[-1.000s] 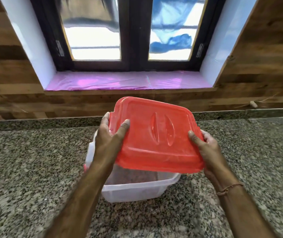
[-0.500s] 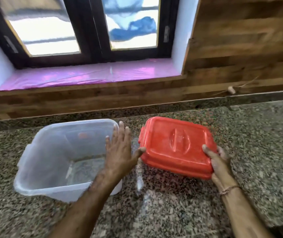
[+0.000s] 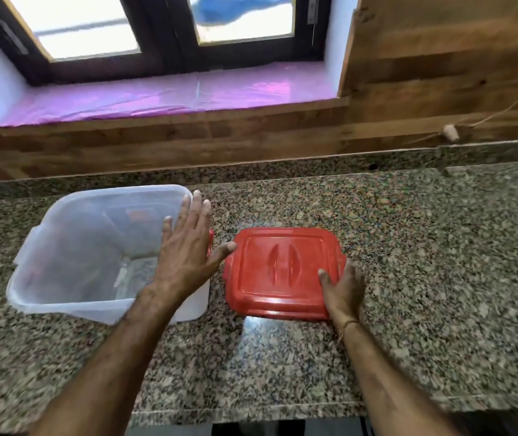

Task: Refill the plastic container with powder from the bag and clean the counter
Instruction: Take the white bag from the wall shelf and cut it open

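1. Plastic container (image 3: pixel 62 253): translucent, uncovered, upright on counter (image 3: pixel 424 262), at 9 o'clock of red lid (image 3: pixel 279 265); looks near empty.
2. Red lid: flat on counter, top side up, just beside container at its 3 o'clock.
3. Left hand (image 3: pixel 185 256): holding nothing, fingers straight and spread, over container's 3 o'clock rim; thumb out toward lid's 9 o'clock edge, contact unclear.
4. Right hand (image 3: pixel 344 289): gripping lid's 5 o'clock corner, thumb on top.
5. Bag of powder: not in view.
6. Step in hand, by judgement: setting lid aside; container opened, refill not yet begun.
7. Next move, by judgement: release lid, fetch bag, hold its mouth well inside container's opening, pour slowly to limit spills; wipe counter last.
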{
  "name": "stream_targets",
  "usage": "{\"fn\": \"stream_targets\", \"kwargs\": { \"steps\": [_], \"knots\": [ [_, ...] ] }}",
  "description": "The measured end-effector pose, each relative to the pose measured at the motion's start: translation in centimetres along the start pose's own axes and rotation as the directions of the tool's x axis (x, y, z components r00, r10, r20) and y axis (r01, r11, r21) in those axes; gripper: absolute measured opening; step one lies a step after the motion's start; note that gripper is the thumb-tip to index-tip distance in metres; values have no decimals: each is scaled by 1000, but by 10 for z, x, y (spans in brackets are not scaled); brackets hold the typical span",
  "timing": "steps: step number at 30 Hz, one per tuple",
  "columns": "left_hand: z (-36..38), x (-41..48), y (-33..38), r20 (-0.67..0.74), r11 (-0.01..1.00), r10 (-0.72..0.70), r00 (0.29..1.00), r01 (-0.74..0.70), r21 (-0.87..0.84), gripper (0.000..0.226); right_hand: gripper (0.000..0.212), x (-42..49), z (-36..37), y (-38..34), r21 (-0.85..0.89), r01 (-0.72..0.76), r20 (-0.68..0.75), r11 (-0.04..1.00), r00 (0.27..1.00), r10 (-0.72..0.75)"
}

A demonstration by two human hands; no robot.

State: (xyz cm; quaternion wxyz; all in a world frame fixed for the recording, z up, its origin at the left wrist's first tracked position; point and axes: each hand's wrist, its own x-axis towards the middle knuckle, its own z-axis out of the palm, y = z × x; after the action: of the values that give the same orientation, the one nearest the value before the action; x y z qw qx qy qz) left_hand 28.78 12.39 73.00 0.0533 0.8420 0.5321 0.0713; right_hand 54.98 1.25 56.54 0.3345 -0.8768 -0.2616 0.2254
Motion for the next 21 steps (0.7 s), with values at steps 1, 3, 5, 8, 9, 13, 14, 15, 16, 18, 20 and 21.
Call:
{"fn": "stream_targets", "kwargs": {
  "steps": [1,3,5,8,9,13,14,15,16,18,20,21],
  "knots": [
    [0,0,0,2,1000,-2,1000,2,3,100,76,-1,1,1,-58,21,-4,998,1000,-21],
    [-1,-1,1,7,1000,-4,1000,4,12,99,73,-3,1,1,-141,56,27,988,998,-52],
    [-2,0,2,4,1000,-4,1000,4,13,98,70,-6,-1,-3,-142,67,58,988,997,-60],
    [-6,-1,2,-4,999,-10,1000,10,-33,97,73,-16,-5,-23,-88,110,46,990,993,-106],
    [-9,-3,2,-9,998,-19,1000,19,-65,98,74,-20,-7,-34,-50,145,42,988,989,-143],
    [-22,-15,-13,-52,988,-58,997,50,-143,104,64,-48,-13,-104,149,333,22,931,940,-340],
    [-27,-20,-21,-70,987,-72,995,61,-147,104,61,-57,-13,-125,191,379,16,906,921,-388],
    [-34,-26,-31,-87,986,-88,992,75,-146,103,57,-67,-13,-145,216,428,6,877,898,-440],
    [-41,-33,-43,-106,986,-107,989,91,-142,101,54,-79,-11,-166,228,485,-12,844,868,-496],
    [-57,-51,-70,-151,981,-156,976,134,-141,97,47,-105,-4,-206,252,607,-56,754,787,-614],
    [-75,-72,-105,-204,971,-216,955,188,-150,92,44,-137,11,-243,293,697,-79,654,700,-710],
    [-85,-86,-124,-234,966,-242,942,210,-154,89,43,-156,20,-260,306,736,-79,604,652,-754]
  ]
}}
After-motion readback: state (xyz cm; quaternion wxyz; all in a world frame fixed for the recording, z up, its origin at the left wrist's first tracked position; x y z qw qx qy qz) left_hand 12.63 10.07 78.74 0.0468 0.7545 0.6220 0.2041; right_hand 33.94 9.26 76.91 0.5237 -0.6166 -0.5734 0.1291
